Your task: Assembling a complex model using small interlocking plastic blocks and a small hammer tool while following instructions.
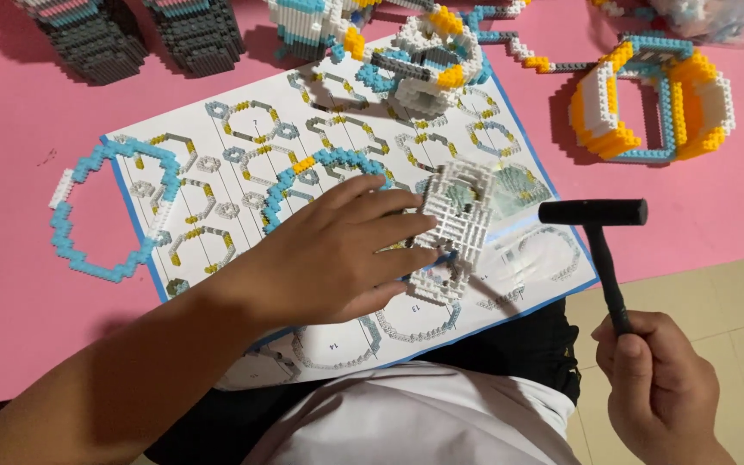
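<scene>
A pink surface [10,284] carries a printed paper instruction sheet [217,155]. On the sheet, the left hand [329,258] presses spread fingers [389,207] on a white brick-built block [456,226]. Right of the sheet, the right hand [656,379] grips a small black hammer [600,226], fingers wrapped round its handle.

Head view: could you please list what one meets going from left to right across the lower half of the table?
Blue ring → left hand → white block piece → black hammer → right hand.
</scene>
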